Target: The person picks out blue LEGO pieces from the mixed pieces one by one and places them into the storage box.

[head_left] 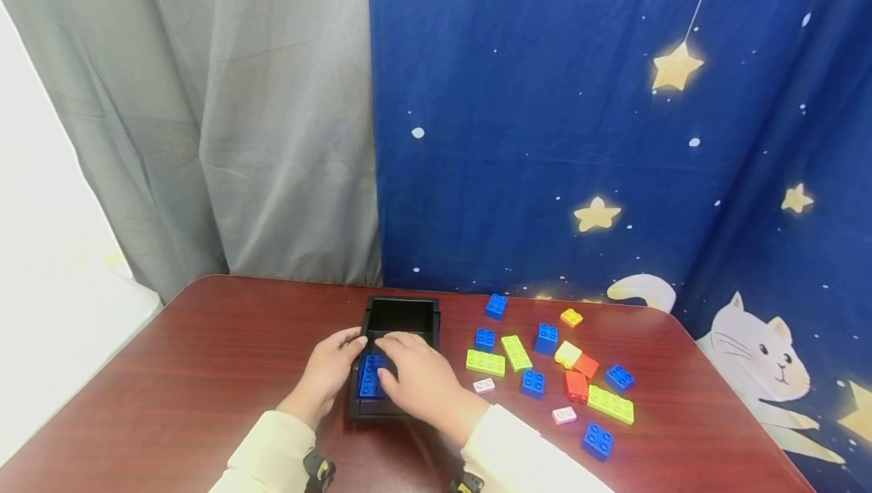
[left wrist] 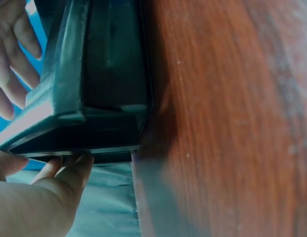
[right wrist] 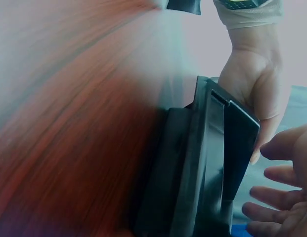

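A black plastic bin (head_left: 436,319) stands on the table, with a dark open hollow at its back. Blue toy bricks (head_left: 371,385) with round studs show in its front part, partly covered by the hands. My left hand (head_left: 325,373) holds the bin's left edge, thumb on the rim and fingers against the outer wall. Above the bin's front part is my right hand (head_left: 425,379), its fingers spread and loosely bent. Nothing shows between those fingers (right wrist: 277,197) in the right wrist view.
Loose toy bricks lie right of the bin: several blue ones (head_left: 546,338), lime green ones (head_left: 611,404), red ones (head_left: 575,385), yellow ones (head_left: 571,317) and small pink ones (head_left: 564,415). The brown table (head_left: 204,372) ends at grey and blue curtains (head_left: 477,137).
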A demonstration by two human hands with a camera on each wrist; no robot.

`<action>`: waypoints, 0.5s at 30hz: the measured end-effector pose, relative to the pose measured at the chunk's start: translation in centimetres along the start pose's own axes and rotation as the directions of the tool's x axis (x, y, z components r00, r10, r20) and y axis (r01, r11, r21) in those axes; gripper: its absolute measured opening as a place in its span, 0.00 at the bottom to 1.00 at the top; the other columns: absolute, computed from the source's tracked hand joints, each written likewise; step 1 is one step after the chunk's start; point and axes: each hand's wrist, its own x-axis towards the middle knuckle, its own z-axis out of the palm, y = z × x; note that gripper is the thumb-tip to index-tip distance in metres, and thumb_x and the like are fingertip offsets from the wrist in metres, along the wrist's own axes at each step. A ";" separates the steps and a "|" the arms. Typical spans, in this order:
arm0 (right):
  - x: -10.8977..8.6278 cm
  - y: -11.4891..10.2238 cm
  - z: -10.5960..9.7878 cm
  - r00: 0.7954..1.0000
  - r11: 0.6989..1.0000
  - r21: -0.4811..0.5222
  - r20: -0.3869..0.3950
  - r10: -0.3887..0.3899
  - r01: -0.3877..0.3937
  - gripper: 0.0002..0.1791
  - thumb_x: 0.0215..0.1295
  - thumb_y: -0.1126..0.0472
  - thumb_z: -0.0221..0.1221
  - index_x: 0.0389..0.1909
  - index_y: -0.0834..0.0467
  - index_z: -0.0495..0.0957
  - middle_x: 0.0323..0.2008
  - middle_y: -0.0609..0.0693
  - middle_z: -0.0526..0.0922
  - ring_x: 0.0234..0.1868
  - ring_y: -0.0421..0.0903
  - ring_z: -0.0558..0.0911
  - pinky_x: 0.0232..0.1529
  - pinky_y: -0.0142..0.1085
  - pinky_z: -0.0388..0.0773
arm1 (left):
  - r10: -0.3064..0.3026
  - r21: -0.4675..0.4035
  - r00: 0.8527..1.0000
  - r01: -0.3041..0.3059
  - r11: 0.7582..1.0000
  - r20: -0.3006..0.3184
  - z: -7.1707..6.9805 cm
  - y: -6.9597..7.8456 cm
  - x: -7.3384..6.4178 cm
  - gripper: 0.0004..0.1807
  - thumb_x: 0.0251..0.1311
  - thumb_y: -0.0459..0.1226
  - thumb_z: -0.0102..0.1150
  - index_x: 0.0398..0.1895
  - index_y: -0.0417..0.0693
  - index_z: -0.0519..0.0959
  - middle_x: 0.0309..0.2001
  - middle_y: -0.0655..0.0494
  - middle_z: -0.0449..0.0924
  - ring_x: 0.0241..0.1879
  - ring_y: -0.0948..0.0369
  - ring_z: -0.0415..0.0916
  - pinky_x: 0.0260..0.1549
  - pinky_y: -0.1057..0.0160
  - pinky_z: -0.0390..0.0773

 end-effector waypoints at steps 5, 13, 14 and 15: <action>-1.0 0.5 -0.5 0.996 0.995 -0.080 -0.055 -0.070 0.065 0.23 0.63 0.52 0.61 0.59 0.53 0.77 0.58 0.48 0.78 0.60 0.45 0.75 0.56 0.39 0.77 | 0.000 0.001 1.000 0.000 1.000 -0.002 0.0 0.0 0.0 0.25 0.72 0.41 0.46 0.66 0.34 0.65 0.63 0.33 0.68 0.63 0.41 0.66 0.61 0.42 0.66; -2.0 1.3 -0.9 0.992 0.996 -0.044 -0.103 -0.078 0.074 0.23 0.63 0.54 0.61 0.59 0.52 0.76 0.59 0.49 0.77 0.60 0.45 0.75 0.56 0.39 0.76 | -0.005 0.014 1.000 0.005 1.000 -0.004 0.1 0.0 0.1 0.26 0.72 0.41 0.45 0.67 0.34 0.65 0.64 0.33 0.66 0.64 0.41 0.64 0.62 0.41 0.65; -2.1 1.4 -0.9 0.991 0.996 -0.036 -0.107 -0.079 0.076 0.23 0.63 0.54 0.61 0.59 0.52 0.76 0.59 0.49 0.77 0.60 0.45 0.75 0.56 0.39 0.76 | -0.007 0.014 1.000 0.007 1.000 -0.005 0.1 0.0 0.0 0.25 0.72 0.41 0.45 0.67 0.35 0.65 0.64 0.33 0.66 0.64 0.41 0.64 0.62 0.41 0.64; -2.2 1.5 -1.0 0.991 0.997 -0.028 -0.111 -0.079 0.077 0.23 0.63 0.55 0.61 0.59 0.53 0.76 0.59 0.49 0.77 0.60 0.45 0.75 0.57 0.39 0.76 | -0.008 0.013 1.000 0.008 1.000 -0.004 0.0 0.0 0.1 0.25 0.72 0.41 0.45 0.67 0.35 0.65 0.64 0.33 0.66 0.64 0.41 0.64 0.62 0.41 0.64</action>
